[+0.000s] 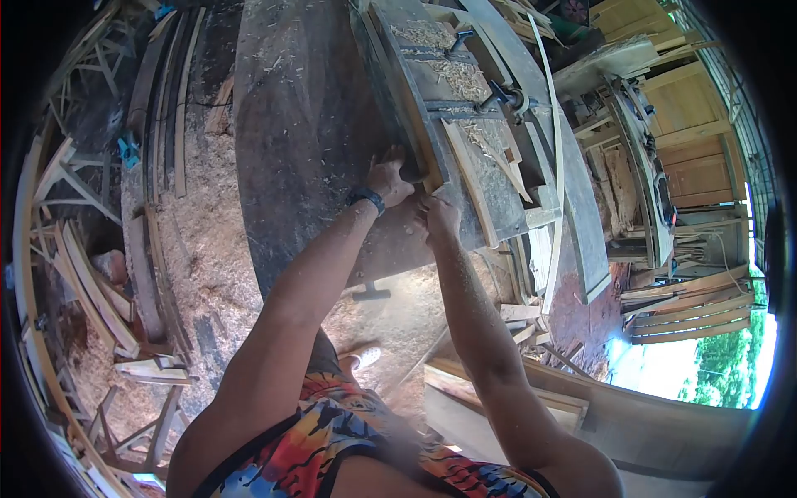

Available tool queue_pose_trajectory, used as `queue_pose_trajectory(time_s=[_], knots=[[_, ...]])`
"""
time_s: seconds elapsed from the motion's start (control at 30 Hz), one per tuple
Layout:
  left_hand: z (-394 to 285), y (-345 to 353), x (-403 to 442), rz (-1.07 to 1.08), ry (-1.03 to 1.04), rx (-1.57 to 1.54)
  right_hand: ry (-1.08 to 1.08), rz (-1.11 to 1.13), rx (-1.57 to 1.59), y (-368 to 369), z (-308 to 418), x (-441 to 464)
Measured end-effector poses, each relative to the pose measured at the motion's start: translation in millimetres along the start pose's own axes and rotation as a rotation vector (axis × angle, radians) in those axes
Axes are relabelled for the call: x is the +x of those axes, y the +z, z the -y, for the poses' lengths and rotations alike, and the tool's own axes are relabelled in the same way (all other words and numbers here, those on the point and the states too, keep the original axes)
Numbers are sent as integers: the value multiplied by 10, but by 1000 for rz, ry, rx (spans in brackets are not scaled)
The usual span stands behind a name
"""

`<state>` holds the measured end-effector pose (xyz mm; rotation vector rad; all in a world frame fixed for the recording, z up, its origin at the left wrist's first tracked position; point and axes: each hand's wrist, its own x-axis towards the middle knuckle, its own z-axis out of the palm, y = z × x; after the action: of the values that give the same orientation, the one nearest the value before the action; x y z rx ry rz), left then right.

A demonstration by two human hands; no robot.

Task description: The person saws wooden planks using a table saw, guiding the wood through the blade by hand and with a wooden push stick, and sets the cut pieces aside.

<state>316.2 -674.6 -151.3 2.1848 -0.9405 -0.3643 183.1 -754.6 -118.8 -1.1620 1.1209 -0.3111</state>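
A long wooden board (406, 104) stands on edge along the dark worktable (290, 100), its near end close to my hands. My left hand (388, 177), with a dark band on the wrist, grips beside that end; its fingers point away from me and the thumb reaches toward the wood. Just right of it, my right hand (440, 217) is closed at the board's near end, with its fingertips partly hidden. To the right lies a thin wooden strip (470, 183) at a slant.
Clamps with blue handles (496, 93) sit on dark bars right of the board. Wood shavings (452, 79) cover parts of the bench and floor. A long pale strip (554, 158) runs along the right side. Stacked boards (100, 286) lean at left; a wooden panel (631, 411) is near my right elbow.
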Motion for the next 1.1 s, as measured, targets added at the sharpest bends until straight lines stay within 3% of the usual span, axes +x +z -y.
queue_pose_trajectory(time_s=[0.33, 0.43, 0.53, 0.77, 0.87, 0.9, 1.0, 1.03, 1.1], knots=[[-51, -29, -197, 70, 14, 19, -50, 22, -79, 28, -107, 23], [-89, -19, -310, 99, 74, 25, -215, -127, -422, -44, -384, 313], [-26, 173, -427, 102, 125, 10, -310, -196, -715, 15, -157, 5], [-206, 66, -582, 119, 98, -35, -526, -312, -979, 34, 2, -218], [-356, 61, -602, 39, 147, -73, -590, -364, -1043, 21, 361, -589], [-392, 132, -557, -75, 217, -160, -648, -389, -1058, -44, 449, -634], [-925, -507, -693, -232, 337, -99, -866, -340, -874, -125, 939, -802], [-1077, -681, -688, -337, 368, -64, -1088, -313, -911, -163, 1041, -718], [-1266, -996, -688, -321, 323, -214, -1096, -231, -728, 7, 1401, -930]])
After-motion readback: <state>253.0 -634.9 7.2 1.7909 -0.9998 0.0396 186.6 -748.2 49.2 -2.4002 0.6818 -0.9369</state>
